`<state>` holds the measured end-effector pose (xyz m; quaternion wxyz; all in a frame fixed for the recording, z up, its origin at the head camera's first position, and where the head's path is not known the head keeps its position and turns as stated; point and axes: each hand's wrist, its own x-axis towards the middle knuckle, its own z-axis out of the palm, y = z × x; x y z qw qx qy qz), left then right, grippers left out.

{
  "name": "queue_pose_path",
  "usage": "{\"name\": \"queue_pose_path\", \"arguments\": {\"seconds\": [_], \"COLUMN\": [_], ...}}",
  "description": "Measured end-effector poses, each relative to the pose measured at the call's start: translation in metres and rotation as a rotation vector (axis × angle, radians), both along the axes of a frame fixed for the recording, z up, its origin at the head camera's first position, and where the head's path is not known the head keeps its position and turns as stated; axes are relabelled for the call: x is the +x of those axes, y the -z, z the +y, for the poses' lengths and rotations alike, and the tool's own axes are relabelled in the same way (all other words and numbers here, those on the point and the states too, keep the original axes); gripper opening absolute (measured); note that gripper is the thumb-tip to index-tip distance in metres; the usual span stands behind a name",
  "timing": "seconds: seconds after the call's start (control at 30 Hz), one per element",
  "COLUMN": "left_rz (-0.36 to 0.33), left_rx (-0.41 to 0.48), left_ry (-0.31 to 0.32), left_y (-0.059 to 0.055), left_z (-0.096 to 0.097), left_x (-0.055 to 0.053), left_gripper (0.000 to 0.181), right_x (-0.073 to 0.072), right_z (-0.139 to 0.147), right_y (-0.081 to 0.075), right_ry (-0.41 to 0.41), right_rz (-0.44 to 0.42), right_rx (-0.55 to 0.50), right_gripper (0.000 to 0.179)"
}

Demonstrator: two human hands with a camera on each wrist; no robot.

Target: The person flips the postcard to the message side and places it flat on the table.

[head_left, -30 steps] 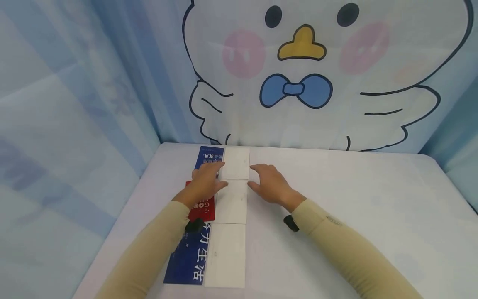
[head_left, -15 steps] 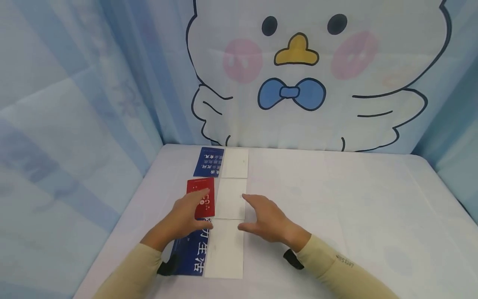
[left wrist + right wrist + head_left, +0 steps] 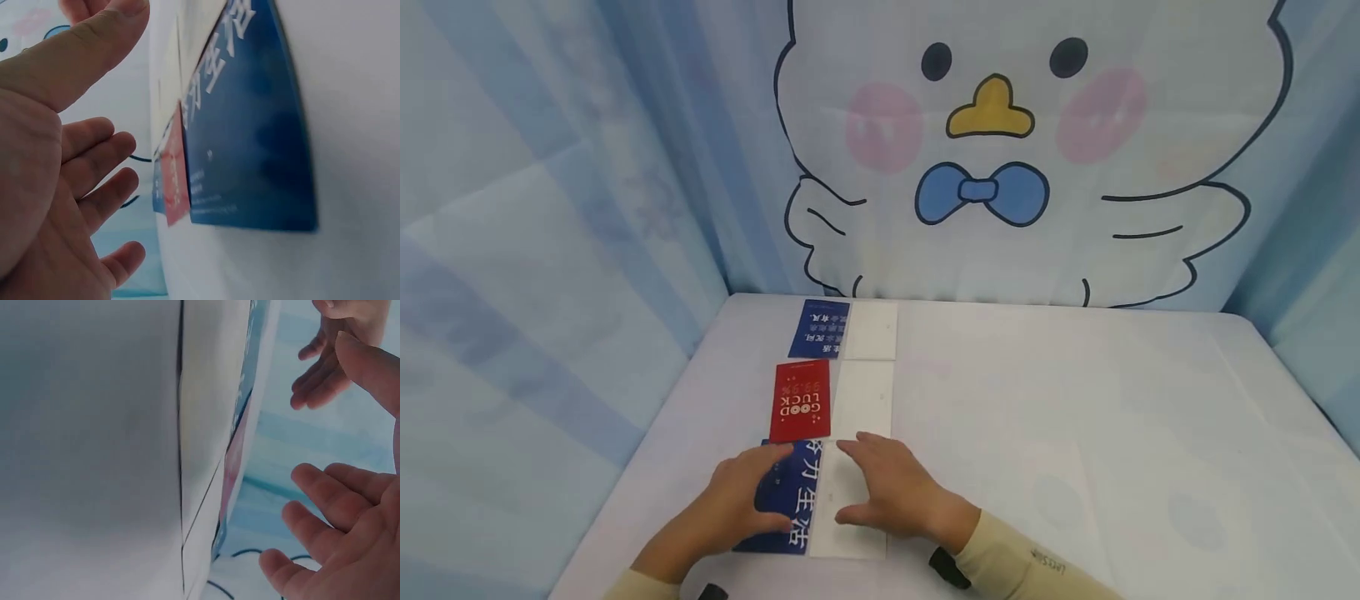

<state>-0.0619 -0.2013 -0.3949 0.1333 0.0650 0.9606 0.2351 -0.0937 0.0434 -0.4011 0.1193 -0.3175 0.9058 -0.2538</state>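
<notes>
1. The left hand [image 3: 730, 500] grips nothing; its fingers and thumb are spread, and in the left wrist view it is held above the tabletop.
2. The right hand [image 3: 906, 496] is also unclasped, fingers extended, over the near white card [image 3: 841, 483].
3. The near blue card [image 3: 784, 500], printed with large white Chinese characters, lies flat beside that card, partly behind the left hand in the head view.
4. Farther along the same column come the red "GOOD LUCK" card [image 3: 801, 400] and the far blue card [image 3: 818, 329].
5. The middle white card [image 3: 865, 398] and far white card [image 3: 871, 332] complete a column of 3.
6. All 6 lie on a white tabletop [image 3: 1075, 400].
</notes>
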Motion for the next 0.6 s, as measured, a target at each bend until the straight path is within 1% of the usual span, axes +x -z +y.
{"name": "queue_pose_path", "arguments": {"seconds": [0.1,0.27,0.4,0.5,0.6], "left_rz": [-0.023,-0.041,-0.047,-0.048,-0.050], "left_rx": [-0.025,-0.086,-0.132,-0.154,-0.164], "left_ry": [-0.011,-0.031,-0.042,-0.033,-0.023], "left_y": [0.002,0.008,0.015,0.019,0.021], "left_z": [-0.007,-0.014,-0.017,-0.017,-0.017], "left_x": [0.006,0.012,0.014,0.013,0.013], "left_gripper": [0.090,0.085,0.085,0.084,0.081], "right_x": [0.005,0.014,0.022,0.029,0.034], "right_z": [-0.013,-0.032,-0.048,-0.059,-0.065], "right_y": [0.003,0.007,0.012,0.014,0.016], "right_ry": [-0.039,-0.079,-0.102,-0.121,-0.132], "right_rz": [0.038,0.071,0.050,0.029,0.030], "right_rx": [0.040,0.117,0.177,0.226,0.274], "right_gripper": [0.079,0.080,0.080,0.079,0.076]}}
